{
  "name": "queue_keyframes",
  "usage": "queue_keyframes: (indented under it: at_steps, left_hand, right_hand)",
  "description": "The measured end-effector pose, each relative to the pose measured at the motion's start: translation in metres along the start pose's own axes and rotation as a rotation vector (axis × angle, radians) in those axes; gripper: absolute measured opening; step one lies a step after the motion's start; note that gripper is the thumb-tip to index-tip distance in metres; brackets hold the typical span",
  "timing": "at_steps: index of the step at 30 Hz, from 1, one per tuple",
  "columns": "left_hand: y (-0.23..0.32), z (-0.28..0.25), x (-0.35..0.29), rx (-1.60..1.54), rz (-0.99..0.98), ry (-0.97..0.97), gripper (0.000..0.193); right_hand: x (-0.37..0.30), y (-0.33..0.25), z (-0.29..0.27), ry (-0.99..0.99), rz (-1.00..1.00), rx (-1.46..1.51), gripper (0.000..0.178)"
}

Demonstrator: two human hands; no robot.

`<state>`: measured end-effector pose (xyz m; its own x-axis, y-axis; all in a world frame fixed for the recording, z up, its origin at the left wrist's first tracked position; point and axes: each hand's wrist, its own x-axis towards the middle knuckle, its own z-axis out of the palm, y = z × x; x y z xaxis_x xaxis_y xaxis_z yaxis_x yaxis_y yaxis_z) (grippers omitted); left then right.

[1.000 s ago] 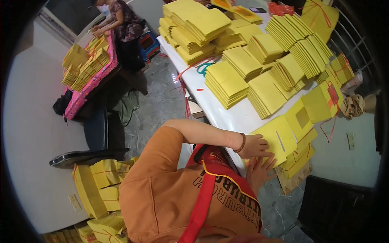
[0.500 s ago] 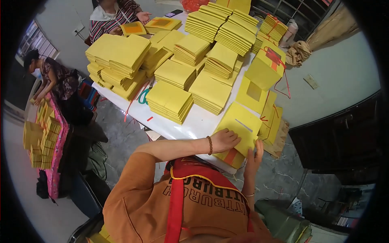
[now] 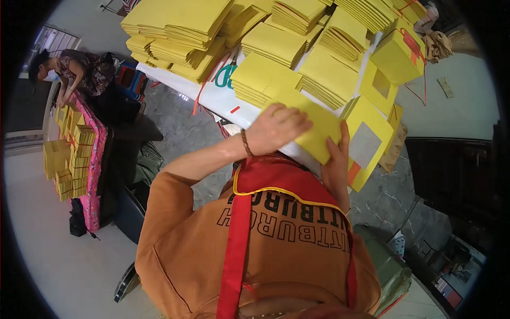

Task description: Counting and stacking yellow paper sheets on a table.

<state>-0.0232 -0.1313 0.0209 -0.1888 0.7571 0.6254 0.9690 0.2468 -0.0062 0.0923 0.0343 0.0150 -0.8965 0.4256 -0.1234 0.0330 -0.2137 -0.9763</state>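
Observation:
A flat, folded yellow paper piece [image 3: 322, 132] lies between my hands at the table's near edge. My left hand [image 3: 279, 127], with a brown beaded bracelet at its wrist, rests on the piece's left part, fingers curled and slightly blurred. At the right edge, my right hand [image 3: 336, 162] grips the piece with the thumb on top and the fingers along the side. Just right of it is another yellow piece with a grey rectangle [image 3: 365, 143] and an orange strip. Behind my hands, a stack of yellow pieces [image 3: 265, 80] is partly covered by the held one.
More yellow stacks [image 3: 180, 21] fill the white table [image 3: 180, 84]. Green-handled scissors [image 3: 226, 77] lie left of the near stack. A yellow box shape [image 3: 396, 56] with red cord stands at right. Another person [image 3: 79, 74] bends over a pink-covered table [image 3: 93, 159] at far left.
My hands have shifted left with the yellow piece, and the piece with the grey rectangle now shows to their right. The view has moved closer to the near table edge.

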Motion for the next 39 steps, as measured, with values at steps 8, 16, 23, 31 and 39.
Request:
queue_keyframes:
  at_steps: [8, 16, 23, 31, 39]
  left_hand:
    - [-0.095, 0.003, -0.038, 0.176, -0.124, -0.093, 0.043]
    - [-0.124, 0.027, -0.072, -0.154, -0.370, -0.399, 0.046]
    - [-0.155, 0.066, -0.104, -0.863, -1.236, -0.136, 0.063]
    - [-0.163, 0.055, -0.096, -0.807, -1.354, -0.473, 0.070]
    - [-0.145, 0.038, -0.072, -1.212, -1.347, -0.349, 0.056]
  right_hand:
    - [0.078, 0.028, 0.075, -0.051, 0.111, 0.195, 0.051]
    - [0.112, 0.078, 0.071, -0.105, 0.169, -0.262, 0.051]
    - [0.126, 0.111, 0.062, -0.022, -0.039, -0.361, 0.054]
    - [0.116, 0.082, 0.086, 0.047, 0.358, 0.066, 0.063]
    - [0.118, 0.106, 0.076, 0.009, 0.233, -0.027, 0.067]
